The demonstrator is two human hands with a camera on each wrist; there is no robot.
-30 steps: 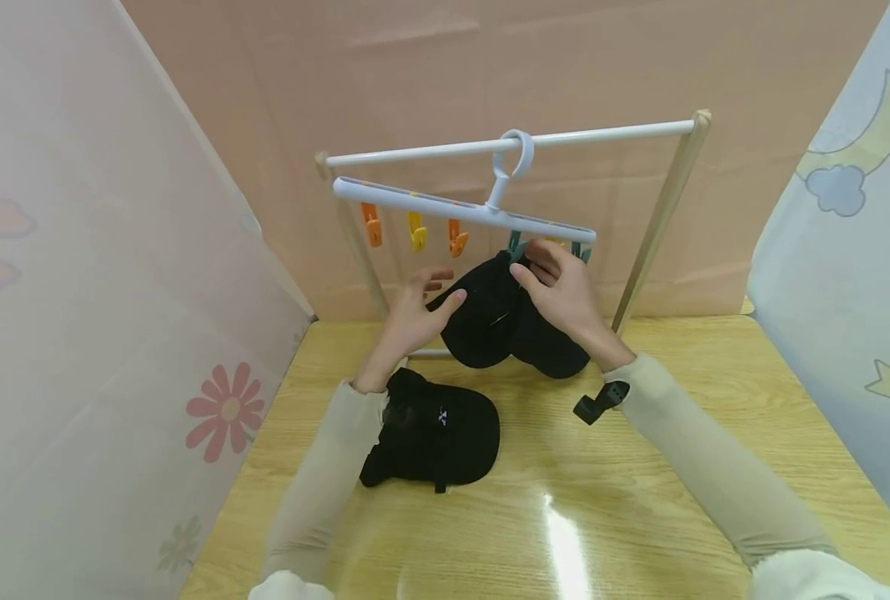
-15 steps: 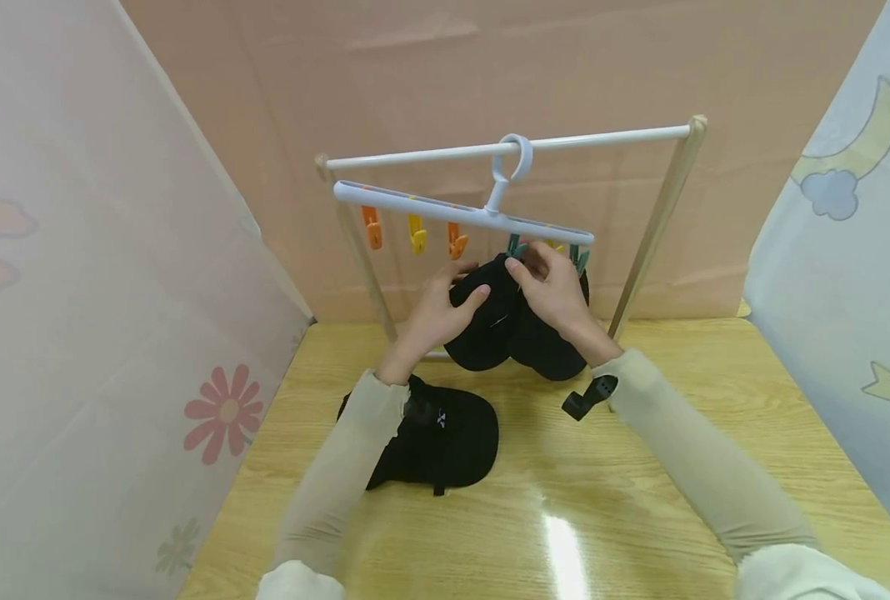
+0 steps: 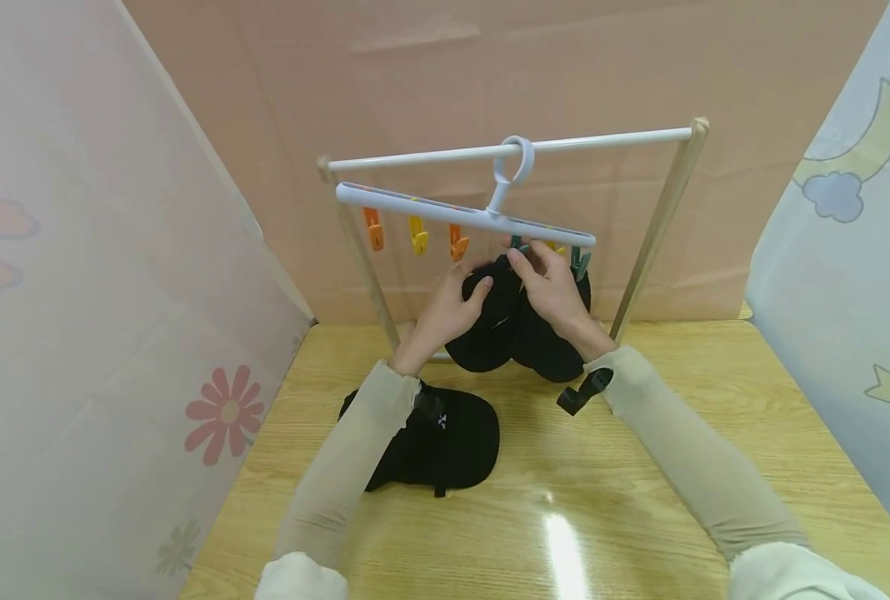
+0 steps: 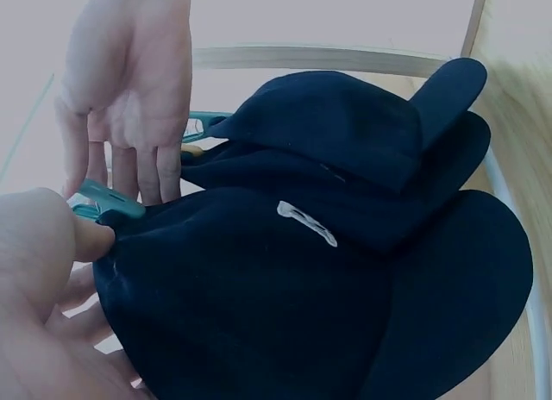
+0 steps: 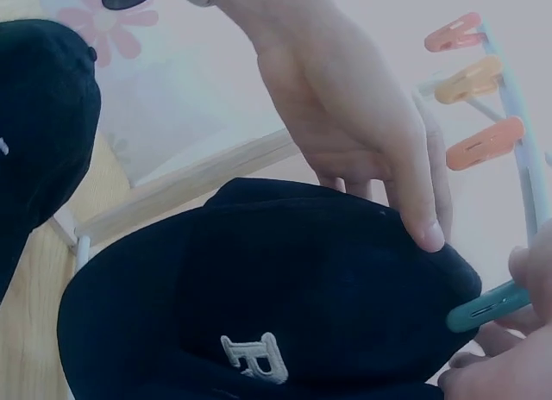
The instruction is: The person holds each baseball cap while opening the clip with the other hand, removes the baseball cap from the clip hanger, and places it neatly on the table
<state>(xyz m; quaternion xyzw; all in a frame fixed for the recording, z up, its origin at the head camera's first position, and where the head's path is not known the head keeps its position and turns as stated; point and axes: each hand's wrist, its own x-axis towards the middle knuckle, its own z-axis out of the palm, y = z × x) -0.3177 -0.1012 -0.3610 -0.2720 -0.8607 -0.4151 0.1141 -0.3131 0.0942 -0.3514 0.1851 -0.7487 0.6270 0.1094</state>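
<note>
My left hand (image 3: 445, 312) pinches the upper edge of a black cap (image 3: 482, 337), its thumb in front and fingers behind. My right hand (image 3: 553, 292) grips a teal clothespin (image 5: 485, 308) on the hanger, and its jaws are over that same edge. A white letter (image 5: 256, 359) marks the cap's front. Behind it, in the left wrist view, two more dark caps (image 4: 336, 115) overlap, their upper edges near a teal clip (image 4: 200, 124) and a yellow one. The light blue clip hanger (image 3: 430, 202) hangs tilted from a white rail.
Another black cap (image 3: 460, 442) lies on the wooden table (image 3: 640, 500), partly under my left forearm. Two orange clips (image 3: 457, 243) and a yellow clip (image 3: 418, 236) dangle from the hanger's left half. A wooden post (image 3: 658, 225) holds up the rail's right end.
My left hand has moved right and onto the hanging cap's upper edge, from loosely beside it. My right hand has stayed by the teal clothespin, with a slight shift left.
</note>
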